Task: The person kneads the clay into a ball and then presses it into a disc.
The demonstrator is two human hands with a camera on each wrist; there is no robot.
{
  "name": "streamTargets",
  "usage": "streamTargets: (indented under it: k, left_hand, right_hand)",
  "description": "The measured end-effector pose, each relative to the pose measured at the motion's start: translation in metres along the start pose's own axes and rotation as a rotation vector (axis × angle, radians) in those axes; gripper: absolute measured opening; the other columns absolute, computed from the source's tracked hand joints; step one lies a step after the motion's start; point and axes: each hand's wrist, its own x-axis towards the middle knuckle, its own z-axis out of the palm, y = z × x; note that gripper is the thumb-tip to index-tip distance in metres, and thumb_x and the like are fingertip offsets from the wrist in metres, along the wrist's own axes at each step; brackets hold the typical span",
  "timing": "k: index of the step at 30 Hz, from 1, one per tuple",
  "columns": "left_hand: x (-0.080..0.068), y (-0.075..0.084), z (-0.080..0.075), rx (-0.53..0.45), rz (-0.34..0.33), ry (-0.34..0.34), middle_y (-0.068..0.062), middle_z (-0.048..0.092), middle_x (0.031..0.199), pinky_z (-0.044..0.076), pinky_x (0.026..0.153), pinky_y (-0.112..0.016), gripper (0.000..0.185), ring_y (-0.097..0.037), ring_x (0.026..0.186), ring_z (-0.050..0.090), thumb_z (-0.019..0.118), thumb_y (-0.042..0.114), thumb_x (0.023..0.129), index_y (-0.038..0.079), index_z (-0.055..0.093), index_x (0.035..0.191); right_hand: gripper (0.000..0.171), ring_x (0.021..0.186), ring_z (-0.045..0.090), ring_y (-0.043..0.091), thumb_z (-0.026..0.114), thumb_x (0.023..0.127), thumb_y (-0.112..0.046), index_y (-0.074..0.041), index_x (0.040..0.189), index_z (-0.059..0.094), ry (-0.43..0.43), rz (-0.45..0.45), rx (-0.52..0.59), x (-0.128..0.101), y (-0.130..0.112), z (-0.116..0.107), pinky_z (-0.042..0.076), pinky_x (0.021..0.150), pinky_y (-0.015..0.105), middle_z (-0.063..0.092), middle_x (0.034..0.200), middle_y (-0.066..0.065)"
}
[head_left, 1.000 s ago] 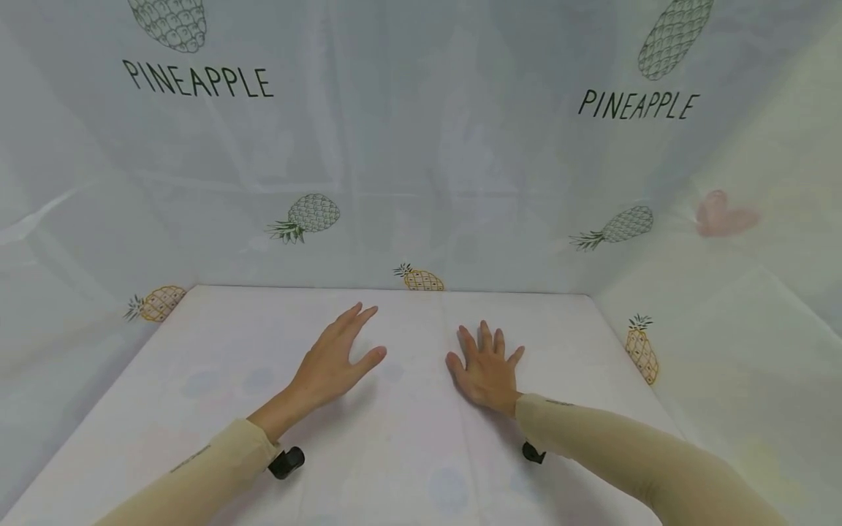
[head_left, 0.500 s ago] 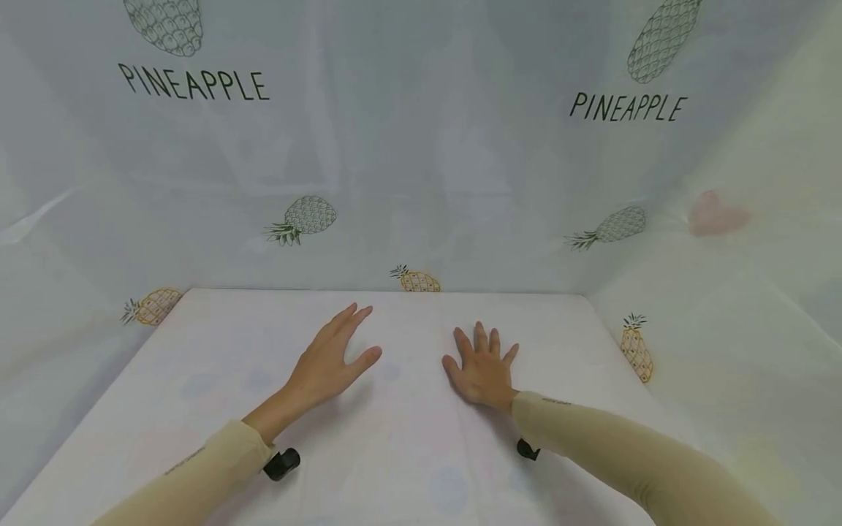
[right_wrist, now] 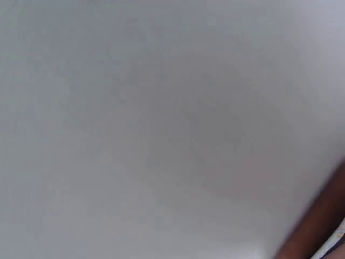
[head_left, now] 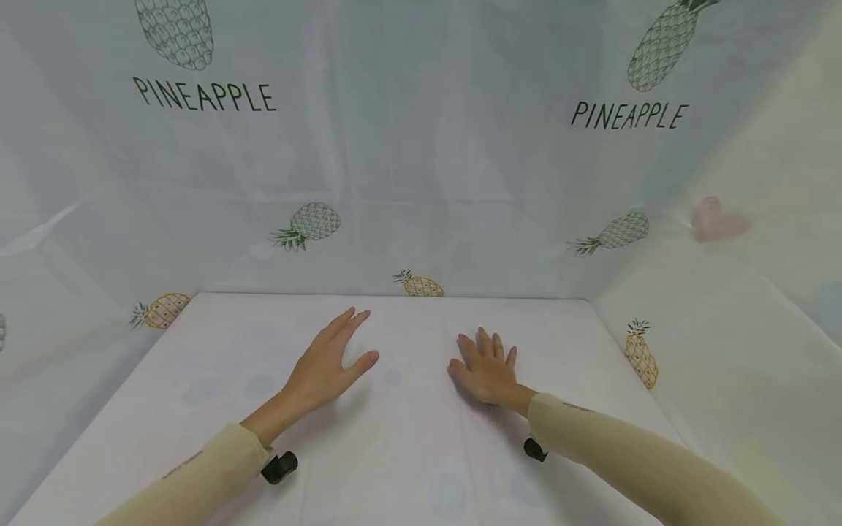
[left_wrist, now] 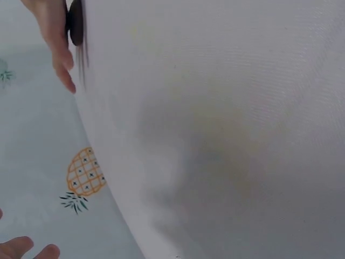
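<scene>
My left hand (head_left: 324, 367) hovers above the white table (head_left: 408, 438) left of the middle, its fingers straight and its thumb held apart. It holds nothing, and a shadow falls below it. To the right, my right hand (head_left: 485, 372) is palm down on or close over the tabletop, fingers spread, also holding nothing. In the left wrist view, fingertips (left_wrist: 48, 251) show at the lower left corner, and the other hand (left_wrist: 54, 38) hangs at the upper left. The right wrist view is mostly blurred pale surface, with a dark reddish-brown strip (right_wrist: 318, 216) at the lower right.
A pale curtain (head_left: 408, 146) printed with pineapples and lettering rises behind the table and along both sides. The table's back edge meets it. Small black cameras (head_left: 279, 467) sit under both sleeved wrists. Faint bluish spots mark the tabletop.
The head view has shifted slightly. My right hand has tilted a little and its fingers are somewhat closer together. The left hand keeps nearly the same pose.
</scene>
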Motion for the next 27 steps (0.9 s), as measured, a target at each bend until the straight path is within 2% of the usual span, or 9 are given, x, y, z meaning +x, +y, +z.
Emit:
streamTargets:
  k: [5,10,19,27]
  left_hand:
    - [-0.004,-0.007,-0.002,0.009,-0.030,0.005,-0.011,0.025,0.175,0.035,0.112,-0.077,0.081,-0.045,0.156,0.031,0.060,0.064,0.102,0.030,0.031,0.169]
    - [-0.007,-0.017,-0.004,0.017,-0.052,0.011,-0.011,0.025,0.175,0.035,0.113,-0.077,0.083,-0.044,0.157,0.029,0.057,0.069,0.101,0.030,0.030,0.169]
    - [-0.014,-0.030,-0.017,0.084,-0.043,0.051,-0.010,0.028,0.174,0.040,0.108,-0.075,0.077,-0.044,0.155,0.034,0.064,0.060,0.102,0.029,0.036,0.167]
    - [-0.024,-0.042,-0.035,0.191,-0.009,0.092,-0.015,0.032,0.172,0.041,0.108,-0.074,0.077,-0.050,0.148,0.040,0.065,0.059,0.101,0.025,0.040,0.166]
  right_hand:
    - [0.069,0.159,0.004,0.056,0.035,0.111,-0.058,-0.021,0.169,0.027,-0.050,-0.013,0.011,0.002,-0.009,-0.018,-0.006,0.116,0.083,0.008,0.176,0.022]
    - [0.068,0.157,0.015,0.057,0.041,0.111,-0.054,-0.021,0.169,0.028,-0.036,-0.060,0.009,-0.002,-0.018,-0.045,0.004,0.116,0.085,0.012,0.175,0.023]
    - [0.072,0.153,0.024,0.059,0.040,0.111,-0.058,-0.013,0.166,0.034,0.064,-0.135,-0.007,-0.020,-0.007,-0.088,0.016,0.113,0.086,0.020,0.170,0.031]
    - [0.066,0.151,0.029,0.057,0.048,0.110,-0.050,-0.011,0.163,0.041,0.225,-0.190,-0.064,-0.047,0.014,-0.107,0.018,0.110,0.088,0.032,0.166,0.030]
